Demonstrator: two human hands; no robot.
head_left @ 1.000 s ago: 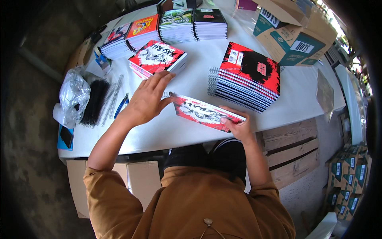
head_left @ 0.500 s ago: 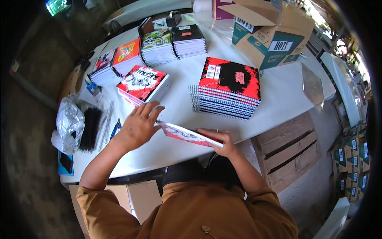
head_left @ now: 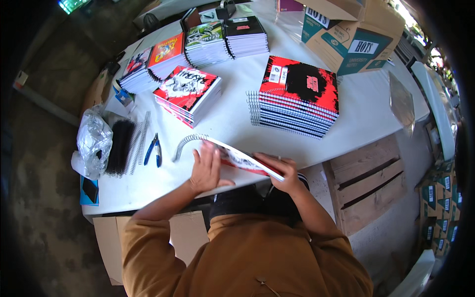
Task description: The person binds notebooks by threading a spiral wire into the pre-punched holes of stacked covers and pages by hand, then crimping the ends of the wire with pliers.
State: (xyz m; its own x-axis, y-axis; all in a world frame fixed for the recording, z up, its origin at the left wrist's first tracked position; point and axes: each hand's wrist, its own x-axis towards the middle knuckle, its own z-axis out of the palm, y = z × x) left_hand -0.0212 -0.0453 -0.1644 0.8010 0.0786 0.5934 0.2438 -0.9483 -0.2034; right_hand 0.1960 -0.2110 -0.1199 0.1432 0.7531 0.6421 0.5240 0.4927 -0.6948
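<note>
"Notebook point(head_left: 242, 159), why tilted?"

"Probably so its edge faces up: my right hand point(head_left: 286, 174) clamps one end over the table point(head_left: 232, 119) edge; my left hand point(head_left: 207, 171), apart, sits spread beside the coil point(head_left: 190, 138)!"

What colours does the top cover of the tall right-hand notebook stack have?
The top cover is red and black, seen best in the head view.
</note>
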